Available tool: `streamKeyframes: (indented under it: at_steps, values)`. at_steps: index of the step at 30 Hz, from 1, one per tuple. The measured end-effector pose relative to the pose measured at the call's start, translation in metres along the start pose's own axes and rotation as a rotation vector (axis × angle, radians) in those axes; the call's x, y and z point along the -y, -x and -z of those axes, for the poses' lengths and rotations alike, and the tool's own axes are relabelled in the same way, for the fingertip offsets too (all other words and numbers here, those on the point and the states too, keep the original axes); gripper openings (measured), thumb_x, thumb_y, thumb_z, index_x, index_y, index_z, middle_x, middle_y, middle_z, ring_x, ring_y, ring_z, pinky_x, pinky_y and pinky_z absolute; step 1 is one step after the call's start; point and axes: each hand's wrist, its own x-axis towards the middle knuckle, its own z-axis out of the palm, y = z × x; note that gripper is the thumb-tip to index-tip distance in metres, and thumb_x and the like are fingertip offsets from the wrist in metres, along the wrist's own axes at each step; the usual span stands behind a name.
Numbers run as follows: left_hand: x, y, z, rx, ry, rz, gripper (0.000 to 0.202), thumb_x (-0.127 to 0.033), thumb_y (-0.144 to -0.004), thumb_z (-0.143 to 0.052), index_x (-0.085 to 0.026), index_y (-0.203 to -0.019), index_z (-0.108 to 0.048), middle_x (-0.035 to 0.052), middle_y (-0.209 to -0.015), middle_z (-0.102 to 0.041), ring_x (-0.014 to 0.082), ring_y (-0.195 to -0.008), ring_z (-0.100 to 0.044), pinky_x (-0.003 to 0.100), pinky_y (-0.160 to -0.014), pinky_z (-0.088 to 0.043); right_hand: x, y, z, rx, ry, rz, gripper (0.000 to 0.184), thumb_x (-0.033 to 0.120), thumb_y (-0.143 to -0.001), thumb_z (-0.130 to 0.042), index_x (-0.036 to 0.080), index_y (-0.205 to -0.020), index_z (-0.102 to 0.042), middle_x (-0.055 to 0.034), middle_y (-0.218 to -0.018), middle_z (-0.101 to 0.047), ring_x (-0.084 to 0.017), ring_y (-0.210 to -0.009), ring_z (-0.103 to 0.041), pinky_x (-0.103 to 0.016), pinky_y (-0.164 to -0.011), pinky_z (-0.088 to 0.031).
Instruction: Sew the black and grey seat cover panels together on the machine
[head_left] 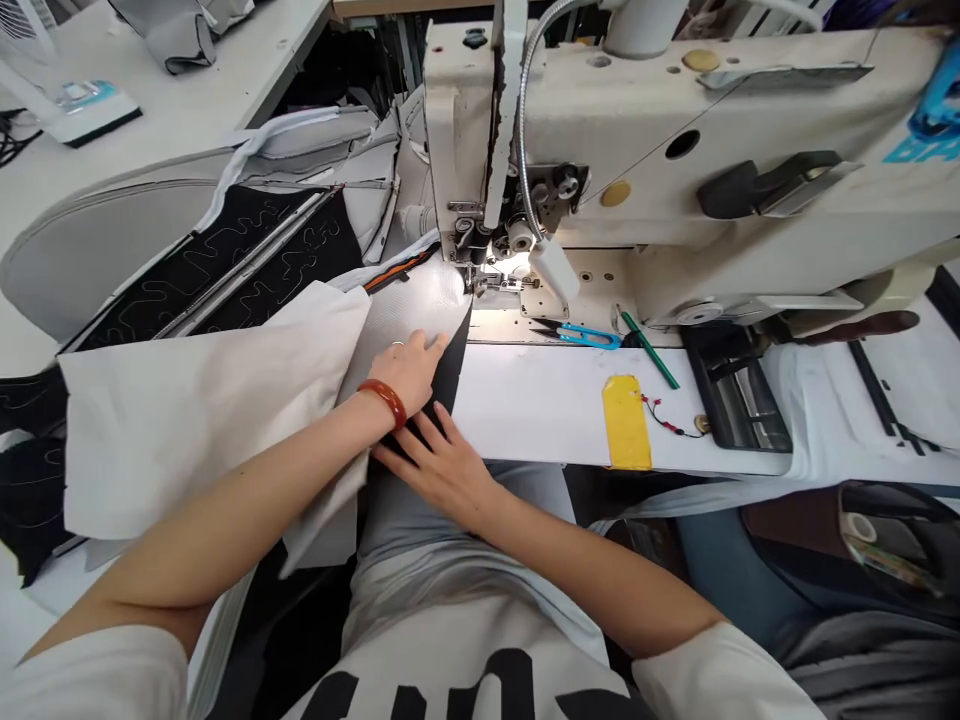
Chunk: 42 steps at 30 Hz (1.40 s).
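My left hand (411,376), with a ring and a reddish-brown bangle (386,400), rests palm down on pale grey fabric (391,318) beside the sewing machine's needle area. Its fingers are slightly bent and apart, pressing on the cloth. Closer to my body, my right hand (444,470) lies with fingers spread on the black edge (446,385) of the same piece. That fabric runs up under the presser foot of the sewing machine (480,280). An orange-and-black strip (401,268) shows along its far side. A loose off-white flap (202,410) drapes to the left.
Blue thread snips (581,335), a green pen (649,350) and a yellow tag (628,420) lie right of the fabric. A black tray (739,390) is farther right. Bulky grey and black stitched pieces (247,230) cover the left. A small fan (82,105) stands behind.
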Motion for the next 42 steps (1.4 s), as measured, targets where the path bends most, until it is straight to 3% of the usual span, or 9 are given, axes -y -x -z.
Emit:
streamKeyframes:
  at_steps: [3,6,13,20,25,29,34,39,42]
  values:
    - [-0.001,-0.002,0.002,0.022,0.076,-0.066,0.057,-0.013,-0.089,-0.040,-0.027,-0.143,-0.050,0.0085,-0.119,-0.062,0.0264,-0.103,-0.064,0.037,-0.087,-0.051,-0.005,-0.002,-0.001,0.041,0.019,0.003,0.044,0.019,-0.100,-0.046,0.022,-0.144,-0.046,-0.0125,-0.149,-0.048,-0.029,-0.133,-0.048,-0.057,-0.111,-0.040]
    - [-0.004,-0.005,0.003,0.043,0.095,-0.064,0.054,-0.015,-0.091,-0.040,-0.026,-0.142,-0.052,0.0073,-0.120,-0.063,0.0264,-0.107,-0.062,0.038,-0.089,-0.050,-0.006,0.001,0.004,0.029,0.038,0.032,0.045,0.019,-0.100,-0.046,0.026,-0.144,-0.046,-0.0090,-0.150,-0.048,-0.027,-0.133,-0.050,-0.052,-0.111,-0.042]
    - [-0.025,-0.007,-0.003,0.034,0.039,-0.008,0.051,-0.018,-0.094,-0.035,-0.021,-0.143,-0.050,0.0109,-0.119,-0.062,0.0275,-0.098,-0.065,0.039,-0.080,-0.051,0.008,0.007,0.010,-0.173,0.138,0.005,0.033,0.011,-0.096,-0.040,-0.002,-0.111,-0.066,-0.0256,-0.115,-0.070,-0.030,-0.108,-0.069,-0.039,-0.085,-0.058]
    - [-0.036,-0.027,-0.005,-0.019,0.037,0.054,0.050,-0.018,-0.093,-0.035,-0.021,-0.141,-0.049,0.0118,-0.117,-0.062,0.0281,-0.094,-0.065,0.039,-0.077,-0.050,0.001,0.010,0.015,-0.104,0.099,-0.019,0.037,0.010,-0.095,-0.035,-0.003,-0.112,-0.066,-0.0286,-0.119,-0.067,-0.032,-0.112,-0.067,-0.046,-0.091,-0.058]
    - [-0.041,-0.045,0.002,-0.049,0.039,0.065,0.041,-0.017,-0.091,-0.039,-0.019,-0.128,-0.058,0.0132,-0.113,-0.062,0.0281,-0.095,-0.064,0.038,-0.077,-0.050,-0.011,0.007,0.017,-0.092,0.076,-0.027,0.037,0.010,-0.094,-0.038,-0.006,-0.111,-0.066,-0.0316,-0.117,-0.067,-0.035,-0.111,-0.067,-0.049,-0.092,-0.057]
    - [-0.044,-0.058,0.006,-0.082,0.060,0.077,0.038,-0.016,-0.090,-0.041,-0.017,-0.122,-0.061,0.0132,-0.112,-0.062,0.0279,-0.098,-0.063,0.037,-0.080,-0.050,-0.020,0.003,0.020,0.011,-0.003,-0.041,0.039,0.011,-0.095,-0.036,-0.007,-0.117,-0.063,-0.0338,-0.121,-0.064,-0.035,-0.117,-0.064,-0.053,-0.097,-0.054]
    - [-0.042,-0.072,0.009,-0.129,0.081,0.089,0.036,-0.018,-0.090,-0.041,-0.018,-0.116,-0.066,0.0133,-0.111,-0.062,0.0303,-0.103,-0.062,0.040,-0.085,-0.049,-0.030,-0.002,0.023,0.017,0.043,-0.032,0.039,0.009,-0.094,-0.039,-0.008,-0.117,-0.064,-0.0337,-0.116,-0.066,-0.035,-0.113,-0.065,-0.053,-0.096,-0.054]
    - [-0.039,-0.075,0.016,-0.176,0.117,0.080,0.031,-0.020,-0.088,-0.044,-0.018,-0.103,-0.071,0.0127,-0.107,-0.066,0.0293,-0.104,-0.061,0.040,-0.089,-0.048,-0.036,-0.005,0.024,0.069,0.020,-0.014,0.036,0.010,-0.093,-0.043,-0.006,-0.116,-0.066,-0.0338,-0.115,-0.066,-0.036,-0.111,-0.065,-0.058,-0.096,-0.052]
    - [-0.040,-0.068,0.017,-0.125,0.117,0.105,0.030,-0.017,-0.084,-0.046,-0.019,-0.098,-0.073,0.0108,-0.100,-0.069,0.0279,-0.097,-0.063,0.039,-0.085,-0.049,-0.038,-0.007,0.024,0.097,-0.007,-0.029,0.034,0.011,-0.092,-0.047,-0.003,-0.113,-0.069,-0.0324,-0.111,-0.067,-0.036,-0.110,-0.065,-0.058,-0.097,-0.051]
